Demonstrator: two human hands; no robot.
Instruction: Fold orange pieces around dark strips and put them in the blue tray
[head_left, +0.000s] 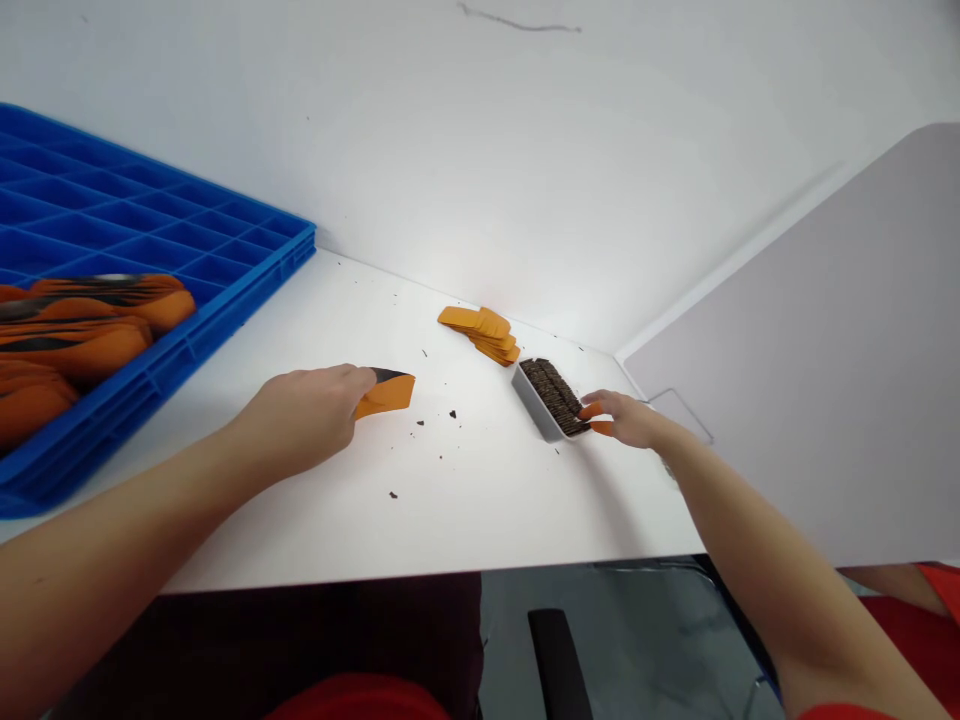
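My left hand (319,408) is closed on a small orange paper sleeve (390,394) with a black upper edge, held just above the white table. On the right, a small metal tray (534,405) holds tightly packed rows of thin dark brown pieces (553,392). Orange finger covers show on the fingertips of my right hand (619,415). Thumb and finger pinch at the dark pieces along the tray's right end; how many are between them is too small to tell. Behind the tray lies a fanned stack of orange sleeves (484,330).
A blue compartmented crate (277,262) stands at the left, with bundles of orange and black sleeves (82,335) in its near part. Dark crumbs (452,414) are scattered over the table (480,510). A grey partition (817,350) rises at right. Another person's arm (892,585) shows at lower right.
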